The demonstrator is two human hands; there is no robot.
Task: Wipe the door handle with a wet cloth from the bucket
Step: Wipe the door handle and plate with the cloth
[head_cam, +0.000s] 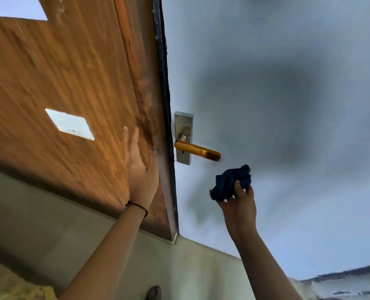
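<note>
An amber lever door handle (198, 151) juts right from a silver backplate (183, 126) on a pale grey door (277, 105). My right hand (240, 204) is shut on a bunched dark blue cloth (230, 182), held just below and slightly right of the lever's tip, apart from it. My left hand (141, 169) rests flat and open against the brown wooden panel (71, 83), its thumb near the dark edge strip (165, 94) beside the handle. The bucket is out of view.
A white rectangular plate (69, 124) sits on the wooden panel. The tiled floor (179, 267) runs along the bottom, with a foot (153, 293) at the lower edge and yellow fabric (11, 284) at the lower left. A rough patch (348, 284) shows at the lower right.
</note>
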